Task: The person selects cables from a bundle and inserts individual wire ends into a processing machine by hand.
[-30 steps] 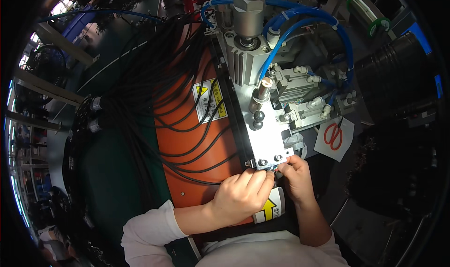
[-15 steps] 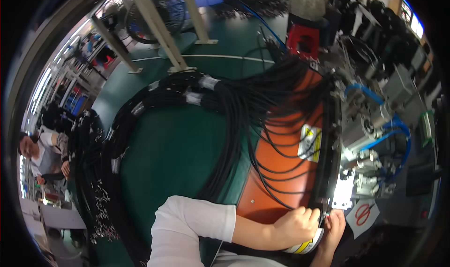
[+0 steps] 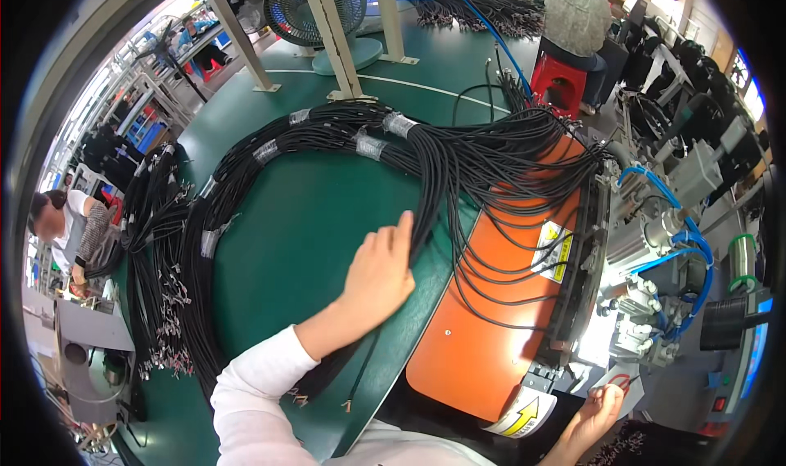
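My left hand point(image 3: 381, 274) lies at the left edge of a thick bundle of black cables point(image 3: 434, 180), its fingers curled against it and the index finger stretched further along. Below that hand a single cable point(image 3: 360, 376) hangs apart, its stripped end showing. My right hand point(image 3: 598, 417) is closed in a pinch beside the near end of the machine; whatever its fingertips hold is too small to make out. Several cables run across the orange plate point(image 3: 475, 343) to a dark clamping bar point(image 3: 573, 278) along its right side.
The machine point(image 3: 647, 245), with cylinders and blue air hoses, stands at the right. A fan point(image 3: 315, 8) and metal posts point(image 3: 332, 36) stand at the back of the green table point(image 3: 303, 220). Another person point(image 3: 74, 229) works at far left; one point(image 3: 577, 16) sits on a red stool.
My hands were together at the near end of the clamping bar. The left has moved up and left to the cable bundle; the right has drawn down, away from the bar. The view has shifted.
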The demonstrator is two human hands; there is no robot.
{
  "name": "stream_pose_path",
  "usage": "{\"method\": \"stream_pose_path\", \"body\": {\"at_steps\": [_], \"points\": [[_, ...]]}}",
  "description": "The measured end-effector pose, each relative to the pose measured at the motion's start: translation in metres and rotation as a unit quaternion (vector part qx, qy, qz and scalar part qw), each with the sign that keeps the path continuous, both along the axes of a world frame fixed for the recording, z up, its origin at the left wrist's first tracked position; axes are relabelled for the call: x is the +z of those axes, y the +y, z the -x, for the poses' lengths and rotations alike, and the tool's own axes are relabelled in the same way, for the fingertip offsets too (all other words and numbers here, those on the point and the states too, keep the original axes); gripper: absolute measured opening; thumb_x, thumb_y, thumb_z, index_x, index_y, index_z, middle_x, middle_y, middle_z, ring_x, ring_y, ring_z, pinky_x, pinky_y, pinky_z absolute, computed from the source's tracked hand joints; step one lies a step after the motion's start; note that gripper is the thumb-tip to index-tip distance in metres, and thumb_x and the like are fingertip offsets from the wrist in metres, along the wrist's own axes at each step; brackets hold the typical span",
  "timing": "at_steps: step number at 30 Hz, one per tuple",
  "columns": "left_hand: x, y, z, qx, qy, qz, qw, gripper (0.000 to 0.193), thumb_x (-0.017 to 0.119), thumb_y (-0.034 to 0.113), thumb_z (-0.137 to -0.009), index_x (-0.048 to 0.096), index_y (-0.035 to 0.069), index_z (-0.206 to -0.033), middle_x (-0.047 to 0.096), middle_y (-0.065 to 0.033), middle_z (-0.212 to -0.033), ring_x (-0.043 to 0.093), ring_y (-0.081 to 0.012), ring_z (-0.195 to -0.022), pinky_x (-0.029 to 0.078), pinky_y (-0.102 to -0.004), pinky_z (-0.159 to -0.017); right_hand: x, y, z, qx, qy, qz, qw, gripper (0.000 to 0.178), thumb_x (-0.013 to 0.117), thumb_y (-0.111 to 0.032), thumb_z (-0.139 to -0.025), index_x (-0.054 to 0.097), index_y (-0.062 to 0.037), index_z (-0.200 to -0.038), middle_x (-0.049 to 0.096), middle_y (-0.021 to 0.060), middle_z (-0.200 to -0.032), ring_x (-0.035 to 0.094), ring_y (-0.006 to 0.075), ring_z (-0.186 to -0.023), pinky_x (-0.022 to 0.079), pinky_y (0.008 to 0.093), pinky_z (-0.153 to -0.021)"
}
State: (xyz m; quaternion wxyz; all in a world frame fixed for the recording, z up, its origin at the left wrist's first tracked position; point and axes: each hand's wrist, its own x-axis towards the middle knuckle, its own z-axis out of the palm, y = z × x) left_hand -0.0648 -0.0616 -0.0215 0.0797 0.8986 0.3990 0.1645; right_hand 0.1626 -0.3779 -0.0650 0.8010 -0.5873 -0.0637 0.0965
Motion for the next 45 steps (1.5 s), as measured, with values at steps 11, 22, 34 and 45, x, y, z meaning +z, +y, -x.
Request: {"method": "stream_pose_path", "body": {"at_steps": [11, 22, 34, 45], "points": [[0.078, -0.002, -0.031, -0.049, -0.366, 0.631, 0.682, 0.029, 0.059, 0.011, -0.086, 0.054, -0.003, -0.111, 0.062, -0.0086, -0.095, 0.06, -0.0144, -0.079, 0.05, -0.0279, -0.076, 0.061, 0.04, 0.08, 0.457, -0.02, -0.003, 0.889, 0.054, 0.063, -0.003, -0.08, 0.043, 0.0006, -0.131, 0.055, 0.0176, -0.122, 0.059, 0.0255, -0.105, 0.046, 0.0365, -0.092], [0.076, -0.096, -0.071, -0.496, -0.038, -0.11, 0.86, 0.043, 0.057, 0.008, -0.078, 0.06, 0.012, -0.12, 0.051, -0.0107, -0.12, 0.053, -0.0264, -0.109, 0.046, -0.0429, -0.095, 0.063, 0.026, 0.046, 0.566, 0.262, -0.154, 0.766, 0.077, 0.057, -0.046, -0.09, 0.033, 0.0107, -0.135, 0.05, 0.0294, -0.127, 0.067, 0.0305, -0.086, 0.056, 0.0362, -0.073], [0.021, -0.121, -0.124, -0.596, -0.197, -0.115, 0.77, 0.033, 0.062, 0.015, -0.067, 0.068, 0.006, -0.099, 0.048, 0.0018, -0.066, 0.049, -0.0102, -0.052, 0.037, -0.0233, -0.047, 0.061, -0.005, 0.016, 0.246, -0.404, 0.083, 0.877, 0.02, 0.072, -0.011, -0.076, 0.071, -0.0084, -0.096, 0.068, 0.0035, -0.093, 0.063, 0.0186, -0.082, 0.045, 0.0298, -0.071], [0.026, -0.116, -0.12, -0.57, -0.25, -0.135, 0.771, 0.023, 0.066, 0.016, -0.079, 0.067, 0.013, -0.102, 0.066, -0.0024, -0.101, 0.061, -0.0127, -0.083, 0.049, -0.0262, -0.077, 0.049, 0.004, 0.012, 0.201, -0.483, 0.143, 0.84, 0.02, 0.073, -0.013, -0.075, 0.07, -0.0094, -0.094, 0.067, 0.0022, -0.09, 0.062, 0.0181, -0.08, 0.047, 0.0302, -0.072]]}}
